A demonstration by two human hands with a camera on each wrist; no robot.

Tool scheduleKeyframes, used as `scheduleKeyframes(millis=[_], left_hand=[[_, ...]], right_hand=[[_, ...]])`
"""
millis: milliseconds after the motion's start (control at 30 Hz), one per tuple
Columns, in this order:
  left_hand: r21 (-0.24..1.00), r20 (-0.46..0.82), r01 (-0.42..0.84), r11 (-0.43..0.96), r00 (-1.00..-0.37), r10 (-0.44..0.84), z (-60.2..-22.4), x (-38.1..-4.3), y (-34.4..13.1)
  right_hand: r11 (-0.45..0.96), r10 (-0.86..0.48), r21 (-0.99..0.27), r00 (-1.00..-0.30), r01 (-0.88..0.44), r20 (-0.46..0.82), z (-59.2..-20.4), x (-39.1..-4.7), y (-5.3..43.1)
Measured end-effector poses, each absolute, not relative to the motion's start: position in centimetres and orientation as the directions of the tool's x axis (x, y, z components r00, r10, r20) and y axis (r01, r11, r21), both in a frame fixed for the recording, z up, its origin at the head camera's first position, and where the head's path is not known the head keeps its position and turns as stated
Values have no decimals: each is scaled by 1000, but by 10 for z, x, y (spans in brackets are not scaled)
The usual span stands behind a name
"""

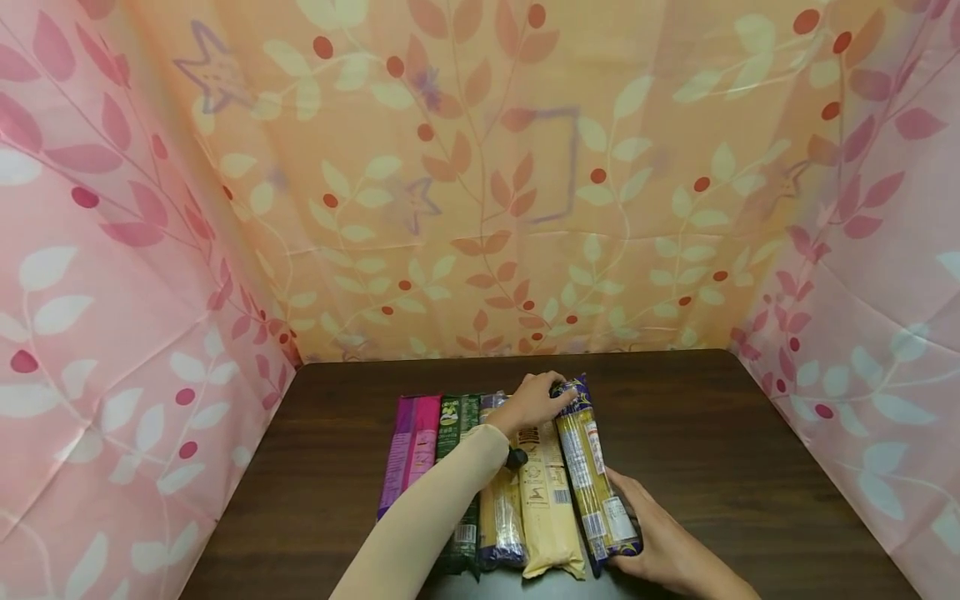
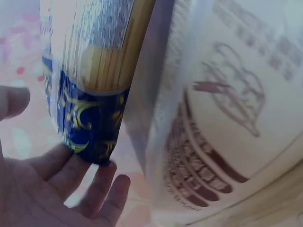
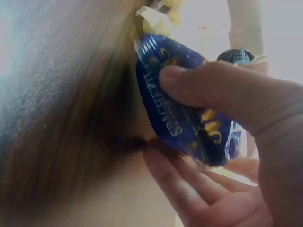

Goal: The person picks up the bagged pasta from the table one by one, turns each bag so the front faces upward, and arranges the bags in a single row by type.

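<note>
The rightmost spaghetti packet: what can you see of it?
The spaghetti packet is long and slim: clear, plastic-looking wrapping over yellow strands, gold-patterned dark blue ends, white labels. It slants to the right of the cream packet. The left hand touches its far end; the right hand grips its near end.

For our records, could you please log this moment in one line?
left hand: touching far end of spaghetti packet; right hand: gripping its near end; position: right of cream packet; surface: brown table
</note>
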State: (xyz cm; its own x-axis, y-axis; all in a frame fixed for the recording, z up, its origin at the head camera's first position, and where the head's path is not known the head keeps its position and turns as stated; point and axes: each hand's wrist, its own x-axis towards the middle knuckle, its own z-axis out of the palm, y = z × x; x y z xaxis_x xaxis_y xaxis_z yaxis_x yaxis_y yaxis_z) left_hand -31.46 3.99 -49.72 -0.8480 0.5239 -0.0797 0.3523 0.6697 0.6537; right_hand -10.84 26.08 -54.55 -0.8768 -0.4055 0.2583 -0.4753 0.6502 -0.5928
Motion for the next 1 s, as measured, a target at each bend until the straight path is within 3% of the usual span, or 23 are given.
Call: scheduleKeyframes(millis=[233,433,700,867,1000], left_hand=[[706,-32,306,639,-887,461,-491,-311,36],[730,-35,246,638,-919,394,-491,-307,34],[760,-20,212,615,-938,347,-493,-305,29],[794,-24,207,571,-929,370,-495,-307,24],[830,-37,185,526,-923,383,-497,-309,19]], right_hand=[[574,-430,-597,-826,-561,364,-545,-110,253],[475,-471,-666,-805,-575,360,-544,-111,251],[522,-497,-677,-830,-518,252,-541,-110,252],[518,-496,-640,-809,-567,315,-543,-110,249],[460,-495,-697,-810,-550,314,-543,-110,248]])
